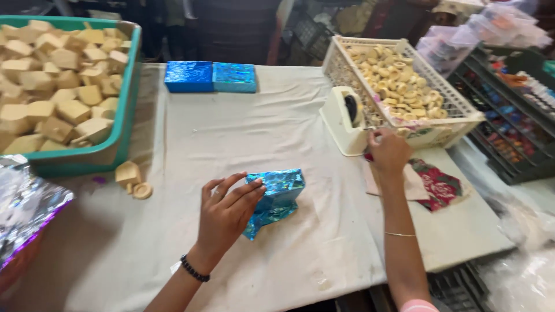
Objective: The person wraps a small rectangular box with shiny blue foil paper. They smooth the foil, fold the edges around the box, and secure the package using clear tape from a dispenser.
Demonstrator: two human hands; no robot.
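Item: block [276, 196], half wrapped in shiny blue foil, near the middle of the white cloth [243, 138]. The foil is drawn up over the far end; the near end trails loose in a crumpled tail toward me.

Grip, left: my left hand [225, 211] lies flat over the block's left side, fingers spread and pressing down, thumb along the near fold. It pins rather than clasps (nothing is lifted). The block sits under my fingertips and juts out to their right.

Grip, right: my right hand [388, 151] is well apart from the block, up at the cream tape dispenser [346, 120], fingers pinched narrow at its cutter. Whether a strip is already between them I cannot tell; it is too small to see.

Handling note: as I judge it, the left palm should keep steady pressure so the folds do not spring open while the right pulls tape; a short strip, torn clean on the blade, would sit best across the loose flap.

Nearby: floral cloth [439, 186] just beside my right wrist; white basket [457, 118] of small pale rounds behind the dispenser; two finished blue blocks [211, 77] at the far edge; green crate [124, 124] of bare wooden blocks to the left, with two stray pieces [133, 178] below it; silver foil [26, 211] at the near left.
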